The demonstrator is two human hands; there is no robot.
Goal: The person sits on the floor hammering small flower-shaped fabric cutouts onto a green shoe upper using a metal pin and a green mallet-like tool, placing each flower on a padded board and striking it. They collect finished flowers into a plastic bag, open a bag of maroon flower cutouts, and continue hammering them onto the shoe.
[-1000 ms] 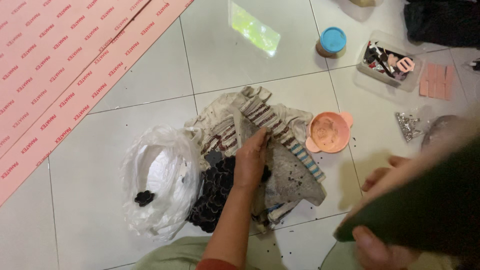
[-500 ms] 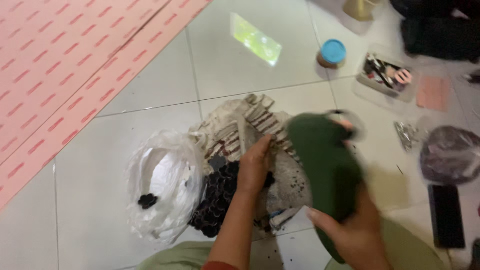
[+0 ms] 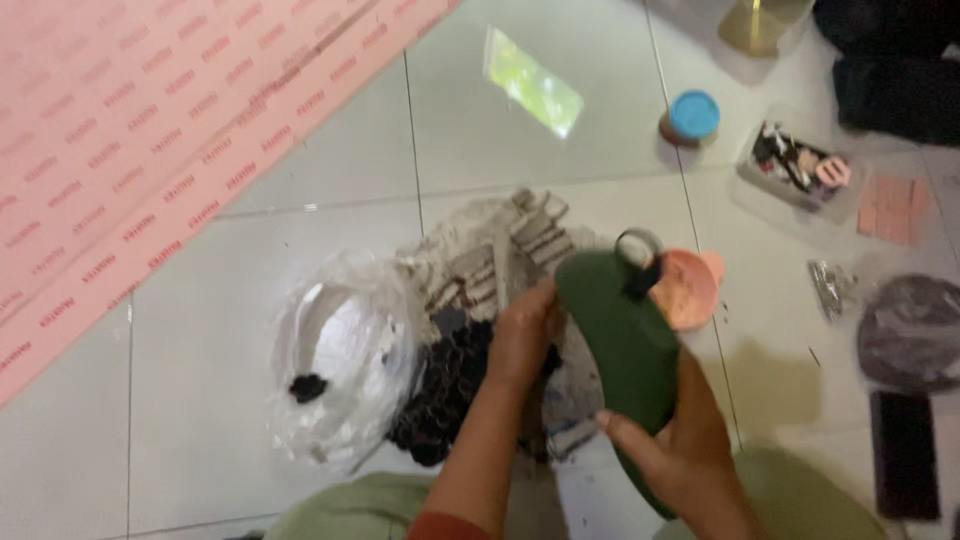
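Our right hand [image 3: 690,450] grips the green pouch [image 3: 620,350] over the patterned cloth [image 3: 500,255]; left hand [image 3: 522,335] pinches the pouch's end. Clear plastic bag [image 3: 340,360] left, orange bowl [image 3: 688,290] behind, partly blocked.

Our left hand [image 3: 520,340]: reached forward, fingers curled downward, forearm stretched out.
Our right hand [image 3: 680,445]: lower, fingers and thumb wrapped in a grip.
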